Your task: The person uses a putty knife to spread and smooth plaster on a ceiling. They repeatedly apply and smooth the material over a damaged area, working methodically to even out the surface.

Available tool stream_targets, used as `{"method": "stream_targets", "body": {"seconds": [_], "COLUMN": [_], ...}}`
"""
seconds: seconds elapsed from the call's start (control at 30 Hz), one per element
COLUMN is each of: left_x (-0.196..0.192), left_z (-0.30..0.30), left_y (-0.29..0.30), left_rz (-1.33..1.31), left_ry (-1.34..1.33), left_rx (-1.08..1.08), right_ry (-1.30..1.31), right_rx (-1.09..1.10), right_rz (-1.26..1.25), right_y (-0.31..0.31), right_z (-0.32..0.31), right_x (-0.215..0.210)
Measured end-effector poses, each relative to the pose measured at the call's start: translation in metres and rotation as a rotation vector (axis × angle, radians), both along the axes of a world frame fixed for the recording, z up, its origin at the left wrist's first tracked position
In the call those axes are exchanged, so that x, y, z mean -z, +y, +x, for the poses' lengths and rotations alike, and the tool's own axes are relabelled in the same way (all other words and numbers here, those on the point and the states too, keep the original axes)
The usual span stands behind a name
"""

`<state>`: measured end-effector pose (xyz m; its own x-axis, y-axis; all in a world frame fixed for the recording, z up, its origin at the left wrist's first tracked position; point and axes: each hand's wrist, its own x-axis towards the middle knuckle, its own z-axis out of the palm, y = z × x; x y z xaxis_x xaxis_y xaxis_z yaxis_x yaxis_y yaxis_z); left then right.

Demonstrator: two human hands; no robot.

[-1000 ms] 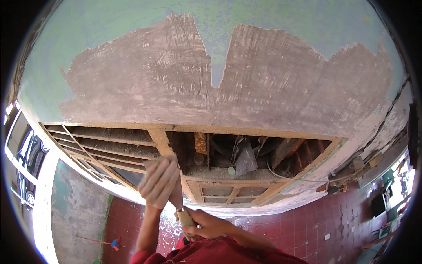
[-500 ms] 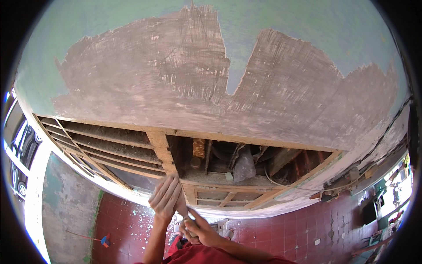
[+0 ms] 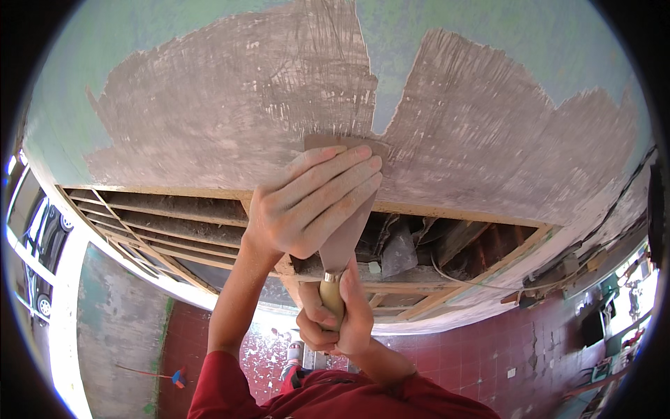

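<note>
My right hand point(image 3: 335, 318) grips the scraper point(image 3: 347, 209), left hand point(image 3: 310, 202) pressing its blade flat (green paint point(image 3: 488, 42) remains at frame top).

The scraper point(image 3: 347, 230) had a flat metal blade, dull and smeared with brownish dust, set by a bright metal collar into a smooth pale wooden handle point(image 3: 332, 299). The wall point(image 3: 230, 112) showed a matt, rough, streaky grey-brown scraped patch, with smooth pale green paint point(image 3: 502, 35) left around it. Below it the frame point(image 3: 174, 223) was of bare, unfinished wood with dusty slats, the floor point(image 3: 460, 363) was of dull red tiles speckled with pale flakes, and the sleeve point(image 3: 223, 384) was of soft red cloth.
</note>
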<state>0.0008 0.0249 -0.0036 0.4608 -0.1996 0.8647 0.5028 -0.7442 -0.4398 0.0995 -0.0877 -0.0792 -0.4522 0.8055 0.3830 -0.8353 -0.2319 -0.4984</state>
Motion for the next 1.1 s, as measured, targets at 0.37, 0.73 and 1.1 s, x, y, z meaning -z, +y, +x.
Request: {"method": "stream_targets", "body": {"seconds": [0.37, 0.73, 1.1], "left_x": [-0.007, -0.006, -0.015], "left_z": [0.000, -0.002, -0.003], "left_y": [0.005, 0.010, 0.013], "left_rz": [0.029, 0.003, 0.023], "left_ry": [0.037, 0.016, 0.052], "left_rx": [0.020, 0.053, 0.085], "right_ry": [0.112, 0.113, 0.149], "right_rx": [-0.028, -0.006, -0.016], "right_rz": [-0.056, -0.031, -0.041], "right_y": [0.005, 0.005, 0.009], "right_z": [-0.007, -0.014, -0.020], "right_x": [-0.006, -0.001, -0.005]}}
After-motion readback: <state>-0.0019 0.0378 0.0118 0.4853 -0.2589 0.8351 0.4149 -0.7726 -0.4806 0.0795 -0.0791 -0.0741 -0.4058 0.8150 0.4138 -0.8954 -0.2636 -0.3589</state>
